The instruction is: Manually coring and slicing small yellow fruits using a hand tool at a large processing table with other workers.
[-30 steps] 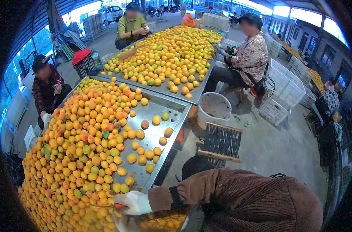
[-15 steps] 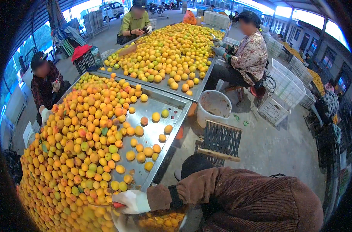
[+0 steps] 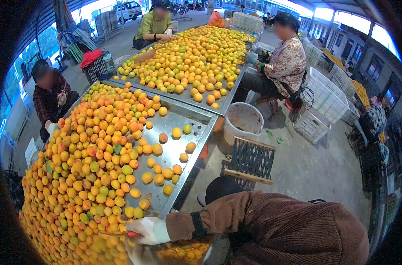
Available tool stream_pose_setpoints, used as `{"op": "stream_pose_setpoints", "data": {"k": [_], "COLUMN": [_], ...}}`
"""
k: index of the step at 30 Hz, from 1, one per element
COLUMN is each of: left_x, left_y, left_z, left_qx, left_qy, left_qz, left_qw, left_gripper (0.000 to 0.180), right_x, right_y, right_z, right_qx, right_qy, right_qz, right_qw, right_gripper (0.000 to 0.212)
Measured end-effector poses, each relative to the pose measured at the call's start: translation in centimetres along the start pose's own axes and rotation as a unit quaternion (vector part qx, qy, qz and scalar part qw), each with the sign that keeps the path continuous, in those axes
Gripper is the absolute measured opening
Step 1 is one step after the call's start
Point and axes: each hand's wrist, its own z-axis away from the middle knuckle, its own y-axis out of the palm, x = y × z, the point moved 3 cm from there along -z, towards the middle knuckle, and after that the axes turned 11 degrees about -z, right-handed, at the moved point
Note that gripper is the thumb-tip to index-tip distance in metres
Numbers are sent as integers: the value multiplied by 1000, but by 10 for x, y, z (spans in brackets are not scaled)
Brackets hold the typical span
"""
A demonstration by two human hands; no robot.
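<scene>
My right hand (image 3: 148,230), in a white glove under a brown sleeve, is closed around the red handle of a small knife (image 3: 133,234). Its thin blade points left over the heap of yellow-orange apricots (image 3: 83,172). Just below, my left hand (image 3: 140,255), also in a pale glove, shows only in part at the lower edge; its fingers are blurred and whatever they hold is hidden. Beneath my right wrist lie cut-open apricots (image 3: 185,252), seemingly in a container whose rim I cannot make out. Several loose apricots (image 3: 159,179) rest on the bare metal nearby.
The metal table (image 3: 190,132) has a raised edge on its right. A second table piled with apricots (image 3: 187,57) stands beyond. Three co-workers sit around them. A white bucket (image 3: 243,121), a woven-seat stool (image 3: 252,160) and white crates (image 3: 327,95) stand to the right.
My view has shifted slightly. My hands and the knife keep nearly the same place. The co-worker at the far right has lowered their hands; the one in green has moved theirs over the apricots.
</scene>
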Motion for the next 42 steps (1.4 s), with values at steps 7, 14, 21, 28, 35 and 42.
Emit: {"op": "stream_pose_setpoints", "data": {"k": [7,14,21,28,35,42], "left_x": [0,1,4,-3,-4,-22], "left_y": [-1,-3,-3,9,-38,-20], "left_z": [0,0,14,9,9,8], "left_qx": [-9,-18,-36,-24,-98,-114], "left_qy": [-1,-3,-25,-61,-99,-64], "left_qz": [6,7,-1,-29,-13,148], "left_qw": [1000,1000,999,997,990,980], "left_gripper": [39,38,37,36,36,35], "right_x": [1,0,-8,-12,20,-7], "right_y": [2,5,21,39,47,-20], "right_z": [-2,-6,-8,-22,-31,0], "right_qx": [8,18,-20,-137,-109,-75], "right_qy": [16,17,-7,80,56,-23], "right_qz": [6,7,-35,-90,-124,-82], "right_qw": [1000,1000,999,983,985,994], "right_gripper": [29,29,27,25,26,29]}}
